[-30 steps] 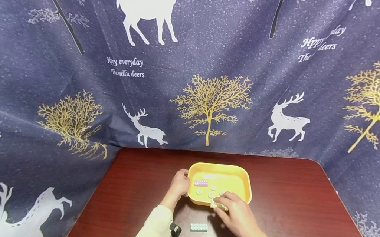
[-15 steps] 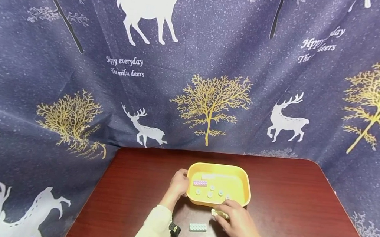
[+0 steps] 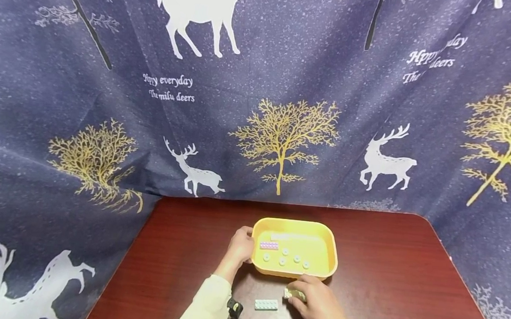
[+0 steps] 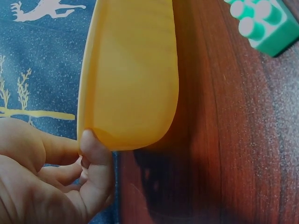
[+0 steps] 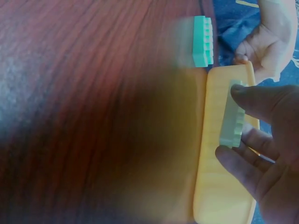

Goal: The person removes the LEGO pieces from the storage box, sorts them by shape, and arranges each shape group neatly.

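Observation:
My left hand pinches the left rim of a yellow tray, thumb and fingers on either side of the edge in the left wrist view. My right hand holds a pale yellow-green toy building brick by its ends, in front of the tray's near wall. To the left of that brick, a mint-green building brick lies studs up on the table. In the tray are a purple studded brick, a pale flat piece near the back and several small white round pieces.
The tray stands on a dark red wood-grain table. Behind the table hangs a blue cloth printed with deer and trees. A black device sits at the left wrist, beside the white sleeve.
My right hand has drawn the pale brick from over the tray's near rim towards me and down, close to the mint-green brick's level. The left hand stays on the rim.

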Action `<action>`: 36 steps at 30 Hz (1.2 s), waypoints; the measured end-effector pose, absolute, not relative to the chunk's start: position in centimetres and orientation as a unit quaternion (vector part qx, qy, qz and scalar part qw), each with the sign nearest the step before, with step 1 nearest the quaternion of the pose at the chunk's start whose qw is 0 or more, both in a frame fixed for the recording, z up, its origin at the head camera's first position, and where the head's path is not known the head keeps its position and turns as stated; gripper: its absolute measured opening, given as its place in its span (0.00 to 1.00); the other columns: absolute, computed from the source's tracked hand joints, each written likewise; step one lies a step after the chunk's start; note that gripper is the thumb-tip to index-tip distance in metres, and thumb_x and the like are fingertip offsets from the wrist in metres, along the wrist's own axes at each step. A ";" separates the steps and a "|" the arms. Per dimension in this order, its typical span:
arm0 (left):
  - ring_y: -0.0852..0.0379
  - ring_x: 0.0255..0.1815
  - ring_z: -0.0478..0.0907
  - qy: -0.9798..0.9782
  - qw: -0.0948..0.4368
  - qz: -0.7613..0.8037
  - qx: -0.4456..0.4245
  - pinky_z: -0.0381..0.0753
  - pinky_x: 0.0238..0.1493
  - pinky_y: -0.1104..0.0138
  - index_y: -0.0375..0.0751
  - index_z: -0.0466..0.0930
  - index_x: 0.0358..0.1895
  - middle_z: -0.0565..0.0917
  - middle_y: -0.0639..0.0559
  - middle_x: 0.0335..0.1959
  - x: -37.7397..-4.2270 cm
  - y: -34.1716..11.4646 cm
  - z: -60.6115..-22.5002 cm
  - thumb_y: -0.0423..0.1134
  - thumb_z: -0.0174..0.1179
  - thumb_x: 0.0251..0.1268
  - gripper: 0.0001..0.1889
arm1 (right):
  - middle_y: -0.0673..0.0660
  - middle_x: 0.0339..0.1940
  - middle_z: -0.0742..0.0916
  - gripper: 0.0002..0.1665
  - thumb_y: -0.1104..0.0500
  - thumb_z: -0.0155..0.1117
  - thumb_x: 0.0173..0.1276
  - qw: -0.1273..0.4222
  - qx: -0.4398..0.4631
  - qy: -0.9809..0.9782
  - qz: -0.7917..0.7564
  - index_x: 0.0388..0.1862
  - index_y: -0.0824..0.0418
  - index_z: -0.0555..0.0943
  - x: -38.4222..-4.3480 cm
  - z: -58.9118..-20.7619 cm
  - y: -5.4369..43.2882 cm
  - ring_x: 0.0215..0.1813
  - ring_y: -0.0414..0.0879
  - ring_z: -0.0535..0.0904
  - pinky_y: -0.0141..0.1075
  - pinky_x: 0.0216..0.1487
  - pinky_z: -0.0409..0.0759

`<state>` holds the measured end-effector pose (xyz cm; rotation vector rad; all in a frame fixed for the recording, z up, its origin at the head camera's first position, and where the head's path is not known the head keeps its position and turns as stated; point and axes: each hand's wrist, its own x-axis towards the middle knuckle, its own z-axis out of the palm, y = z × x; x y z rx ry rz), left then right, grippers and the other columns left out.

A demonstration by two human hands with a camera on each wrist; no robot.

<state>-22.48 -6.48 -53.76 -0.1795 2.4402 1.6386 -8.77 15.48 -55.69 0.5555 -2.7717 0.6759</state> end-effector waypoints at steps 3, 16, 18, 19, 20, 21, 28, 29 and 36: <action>0.53 0.14 0.74 0.824 0.098 0.554 -0.061 0.78 0.12 0.67 0.31 0.75 0.63 0.83 0.33 0.40 -22.4 -6.4 -53.6 0.24 0.45 0.66 0.22 | 0.37 0.38 0.84 0.13 0.53 0.80 0.57 0.110 0.190 -0.947 0.235 0.42 0.48 0.89 -8.7 -56.0 15.6 0.42 0.35 0.80 0.38 0.42 0.85; 0.56 0.12 0.70 0.829 0.087 0.549 -0.066 0.76 0.10 0.69 0.30 0.76 0.61 0.82 0.34 0.39 -22.3 -6.3 -53.6 0.24 0.45 0.65 0.22 | 0.38 0.35 0.83 0.11 0.53 0.80 0.56 0.101 0.222 -0.941 0.233 0.38 0.48 0.88 -8.7 -57.3 15.9 0.39 0.37 0.80 0.38 0.38 0.83; 0.56 0.12 0.70 0.829 0.087 0.548 -0.067 0.76 0.10 0.69 0.30 0.76 0.61 0.82 0.34 0.39 -22.3 -6.3 -53.5 0.24 0.45 0.65 0.22 | 0.38 0.35 0.84 0.11 0.53 0.80 0.55 0.100 0.226 -0.941 0.232 0.37 0.48 0.88 -8.6 -57.3 15.9 0.40 0.38 0.81 0.38 0.39 0.83; 0.56 0.12 0.70 0.829 0.088 0.549 -0.068 0.76 0.10 0.69 0.30 0.76 0.61 0.82 0.34 0.39 -22.3 -6.2 -53.5 0.24 0.45 0.65 0.22 | 0.39 0.35 0.84 0.11 0.53 0.80 0.55 0.101 0.227 -0.941 0.231 0.37 0.48 0.88 -8.6 -57.4 15.8 0.40 0.38 0.81 0.38 0.38 0.83; 0.56 0.12 0.71 0.829 0.087 0.549 -0.068 0.76 0.10 0.69 0.30 0.76 0.61 0.82 0.34 0.39 -22.3 -6.2 -53.5 0.24 0.45 0.65 0.22 | 0.39 0.35 0.84 0.11 0.53 0.80 0.55 0.101 0.227 -0.941 0.229 0.37 0.48 0.88 -8.5 -57.4 15.8 0.40 0.38 0.81 0.38 0.38 0.83; 0.56 0.12 0.71 0.829 0.088 0.548 -0.069 0.76 0.10 0.69 0.30 0.76 0.61 0.82 0.34 0.39 -22.3 -6.2 -53.5 0.24 0.45 0.65 0.22 | 0.38 0.34 0.84 0.11 0.53 0.81 0.55 0.101 0.226 -0.942 0.227 0.37 0.48 0.88 -8.4 -57.4 15.8 0.40 0.38 0.81 0.38 0.38 0.83; 0.55 0.13 0.72 0.830 0.089 0.546 -0.072 0.76 0.10 0.69 0.31 0.76 0.61 0.82 0.35 0.38 -22.3 -6.2 -53.4 0.24 0.46 0.65 0.22 | 0.38 0.34 0.83 0.11 0.52 0.81 0.54 0.095 0.210 -0.950 0.213 0.36 0.47 0.89 -8.0 -57.2 15.5 0.40 0.39 0.81 0.38 0.37 0.83; 0.55 0.13 0.72 0.830 0.088 0.546 -0.072 0.76 0.10 0.68 0.31 0.77 0.61 0.82 0.35 0.38 -22.3 -6.2 -53.4 0.24 0.46 0.65 0.22 | 0.38 0.34 0.83 0.11 0.53 0.81 0.54 0.096 0.210 -0.950 0.212 0.36 0.47 0.89 -7.9 -57.2 15.5 0.40 0.39 0.81 0.38 0.37 0.83; 0.56 0.13 0.71 0.834 0.090 0.539 -0.071 0.77 0.10 0.68 0.31 0.76 0.62 0.81 0.37 0.35 -22.4 -6.2 -53.5 0.24 0.46 0.66 0.22 | 0.38 0.34 0.83 0.11 0.53 0.81 0.54 0.102 0.217 -0.947 0.213 0.36 0.48 0.88 -7.8 -57.1 15.5 0.40 0.40 0.81 0.38 0.37 0.83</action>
